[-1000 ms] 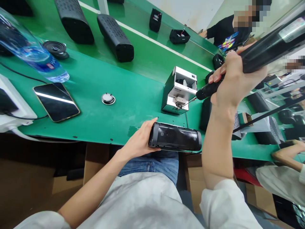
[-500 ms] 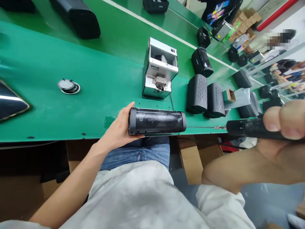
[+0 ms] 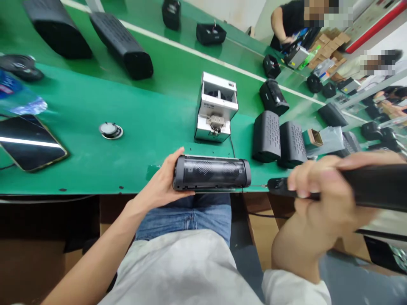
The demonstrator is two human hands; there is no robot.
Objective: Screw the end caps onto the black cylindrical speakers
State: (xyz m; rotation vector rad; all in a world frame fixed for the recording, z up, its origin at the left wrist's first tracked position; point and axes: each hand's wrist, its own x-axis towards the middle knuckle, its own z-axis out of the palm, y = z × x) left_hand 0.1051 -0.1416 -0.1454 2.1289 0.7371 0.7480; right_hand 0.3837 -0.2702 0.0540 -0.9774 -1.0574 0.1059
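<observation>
My left hand (image 3: 163, 182) is wrapped round the left end of a black speaker housing (image 3: 213, 172), which lies sideways at the table's front edge. A perforated grille shows behind its glossy upper face. My right hand (image 3: 327, 195) grips a black electric screwdriver (image 3: 372, 184). Its long thin bit points left and ends at or just beside the housing's right end; whether it touches a screw I cannot tell. Beyond the housing stands a white screw feeder (image 3: 216, 108) with a metal pick-up head. A small round speaker driver (image 3: 110, 130) lies on the mat to the left.
Two black textured speaker shells (image 3: 267, 136) stand right of the feeder. A smartphone (image 3: 32, 142) lies at far left, below a blue plastic packet (image 3: 15, 93). More black housings (image 3: 122, 44) sit on the green conveyor (image 3: 178, 55). A co-worker (image 3: 294, 21) is at the far side.
My right hand has brought the screwdriver leftward, its bit now nearer the housing's right end. The view has shifted, showing more of the phone and conveyor. My left hand keeps its hold.
</observation>
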